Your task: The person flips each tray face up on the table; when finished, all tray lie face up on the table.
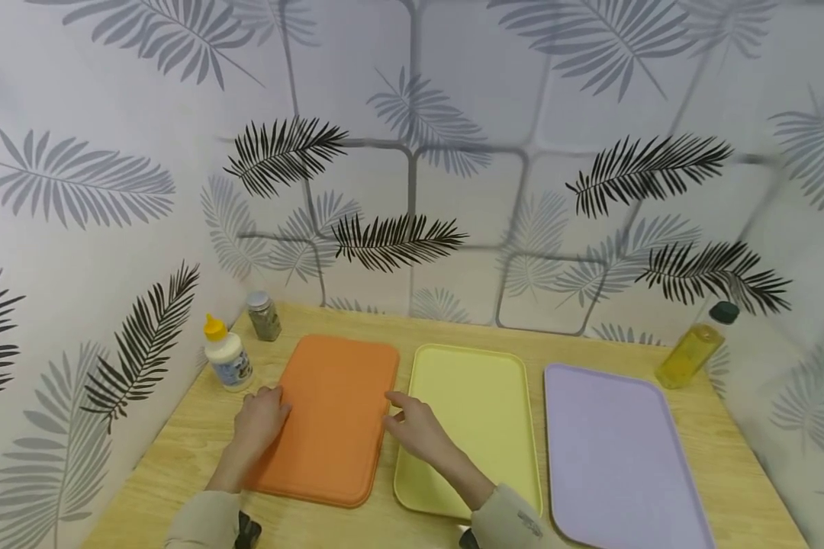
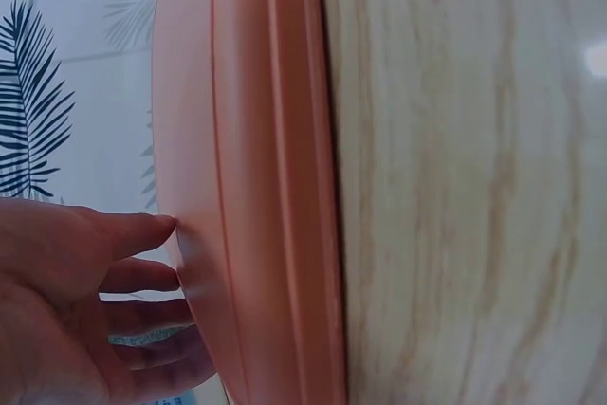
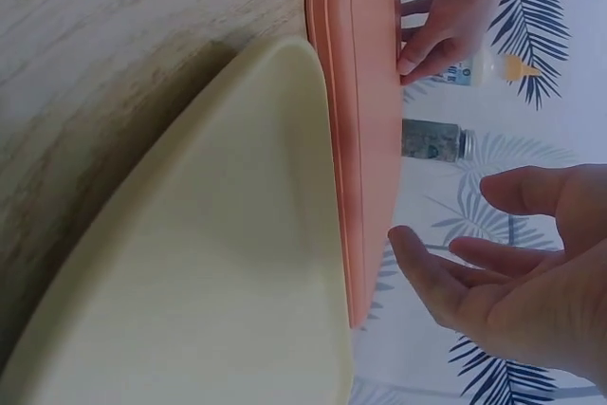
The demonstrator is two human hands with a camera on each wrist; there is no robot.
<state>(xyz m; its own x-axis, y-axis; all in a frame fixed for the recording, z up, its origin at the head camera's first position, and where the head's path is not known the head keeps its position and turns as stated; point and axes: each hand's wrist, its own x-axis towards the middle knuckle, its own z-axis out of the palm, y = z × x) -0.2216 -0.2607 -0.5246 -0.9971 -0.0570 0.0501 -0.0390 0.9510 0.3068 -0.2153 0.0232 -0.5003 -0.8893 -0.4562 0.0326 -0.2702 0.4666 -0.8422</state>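
An orange tray [image 1: 336, 412] lies on the wooden table, its flat face up; its side shows layered ridges in the left wrist view. Along its left edge rests my left hand [image 1: 259, 418]; the thumb and fingertips [image 2: 163, 225] touch the orange surface, loosely extended. My right hand [image 1: 415, 427] hovers over the left part of a yellow tray [image 1: 474, 419], beside the orange tray's right edge. Its thumb and index finger are spread apart with nothing between them. One fingertip [image 3: 398, 236] appears at the orange edge; whether it touches, I cannot tell.
A purple tray [image 1: 611, 450] lies at the right. White glue bottle [image 1: 230, 362] with a yellow cap and small grey-lidded jar [image 1: 264, 316] stand at the back left. A bottle of yellow liquid [image 1: 693, 352] stands at the back right. Leaf-patterned walls [image 1: 453, 191] enclose the table [image 1: 158, 480].
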